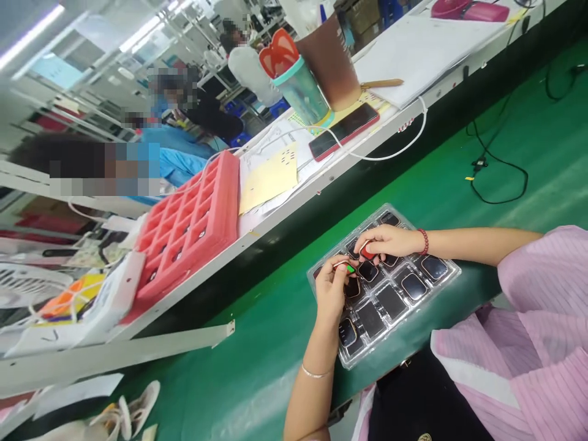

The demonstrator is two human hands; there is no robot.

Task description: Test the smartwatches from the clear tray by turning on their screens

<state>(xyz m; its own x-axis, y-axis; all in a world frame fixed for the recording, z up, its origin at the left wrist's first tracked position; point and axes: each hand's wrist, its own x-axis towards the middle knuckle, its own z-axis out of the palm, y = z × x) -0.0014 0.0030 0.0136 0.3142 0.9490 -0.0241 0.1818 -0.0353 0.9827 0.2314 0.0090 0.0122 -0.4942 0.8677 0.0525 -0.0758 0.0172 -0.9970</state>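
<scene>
A clear plastic tray [389,326] with several compartments lies on the green surface in front of me. Square, dark-faced watch-like devices [414,286] fill many of its compartments, while a few hold only dark squares. Over the tray's left part, my left hand [331,283] is closed on a device whose screen shows green and red [350,268]. Just to its right, my right hand [389,241] pinches another device with a red face [367,249]. The two held devices are close to each other above the tray.
On the white shelf [275,208] beyond stand a red foam tray [225,202], a phone [344,131], a teal cup [305,92] and a brown container [331,64]. A white cable loops over its edge. Black cables [500,165] lie at right. People [202,113] sit behind.
</scene>
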